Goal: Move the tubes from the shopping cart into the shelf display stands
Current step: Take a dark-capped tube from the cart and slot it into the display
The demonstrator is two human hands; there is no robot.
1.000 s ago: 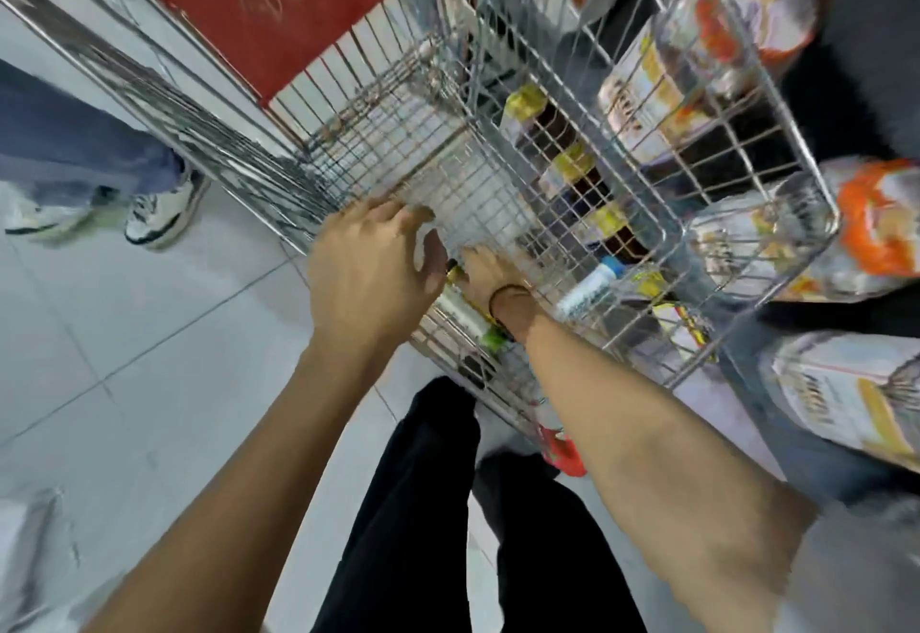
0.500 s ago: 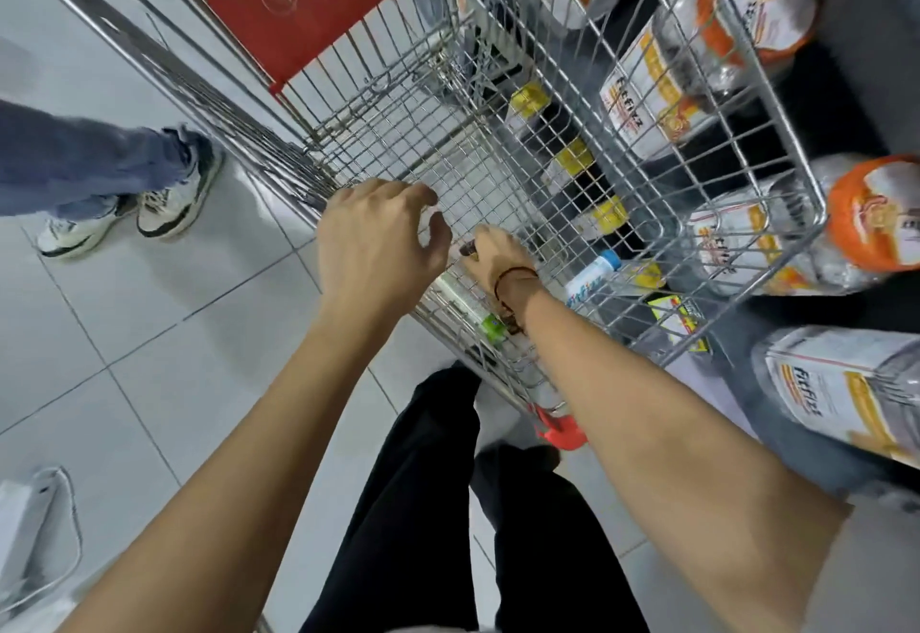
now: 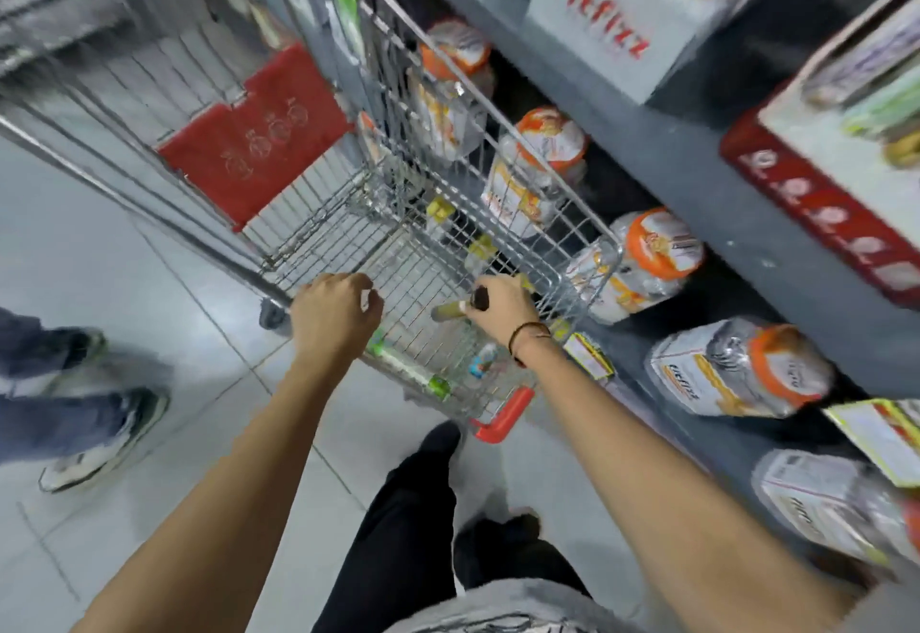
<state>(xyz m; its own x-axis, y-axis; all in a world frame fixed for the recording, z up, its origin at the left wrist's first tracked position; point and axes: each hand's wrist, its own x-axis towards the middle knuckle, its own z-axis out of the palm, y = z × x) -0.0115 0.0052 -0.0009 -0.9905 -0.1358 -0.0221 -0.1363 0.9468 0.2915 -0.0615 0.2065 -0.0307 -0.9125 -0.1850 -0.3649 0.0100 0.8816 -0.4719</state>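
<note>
Wire shopping cart (image 3: 572, 244), centre of frame, its basket running from the upper centre down to a red corner bumper (image 3: 505, 416) at lower centre; a red plastic seat flap (image 3: 259, 139) sits against its rear wall at centre left. Left hand (image 3: 336, 319), centre of frame, fingers curled into a fist above the cart's near left edge; something small and pale shows at the fingertips, but whether it is gripped cannot be told. Right hand (image 3: 503, 309), just right of centre, closed around a tube (image 3: 450, 310) with a dark cap end, the tube lying roughly level and poking out leftward from the fist, above the basket; a dark band circles the wrist. Second tube with green cap (image 3: 415, 376) lies on the basket floor at lower centre, beside a small white bottle with blue cap (image 3: 483, 361). Yellow-capped items (image 3: 440, 209) stand deeper in the basket. Shelf (image 3: 697, 194) fills the right of frame; clear orange-lidded jars (image 3: 657, 254) lie on its lower tier, a white "FitFizz" box (image 3: 612, 20) on top. Another person's shoes (image 3: 99, 438), left edge. Image motion-blurred.
</note>
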